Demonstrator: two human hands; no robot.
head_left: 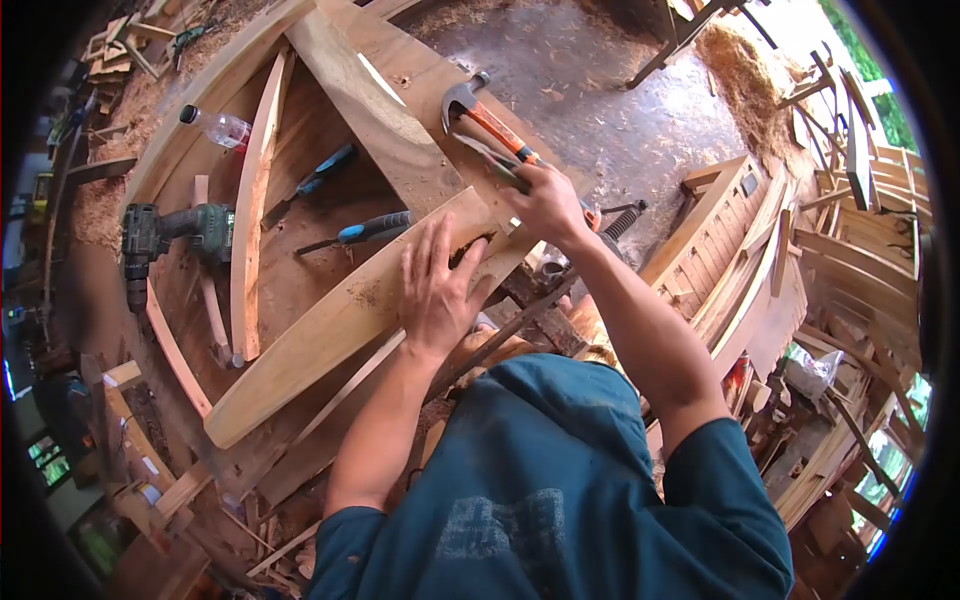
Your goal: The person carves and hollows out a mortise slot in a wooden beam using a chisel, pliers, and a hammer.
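My left hand (pixel 437 290) lies with fingers spread on a long curved wooden board (pixel 335 335), beside a dark, rough-edged hole (pixel 470 247) near its upper end. My right hand (pixel 545 205) is closed around a slim grey tool (pixel 492 160) with a pointed, blade-like end; its exact kind is hard to make out. Just beyond those fingers lies a claw hammer (pixel 487 117) with an orange and black handle, partly hidden by the hand. Two blue-and-black-handled tools, one a chisel-like tool (pixel 372 228) and the other a wider-bladed one (pixel 325 172), rest left of the board.
A green cordless drill (pixel 180 238) and a plastic bottle (pixel 218 128) lie at left among curved wooden strips (pixel 262 210). A wide plank (pixel 370 110) crosses the bench. To the right are a slatted wooden piece (pixel 700 245), stacked lumber (pixel 850 270) and sawdust (pixel 745 85).
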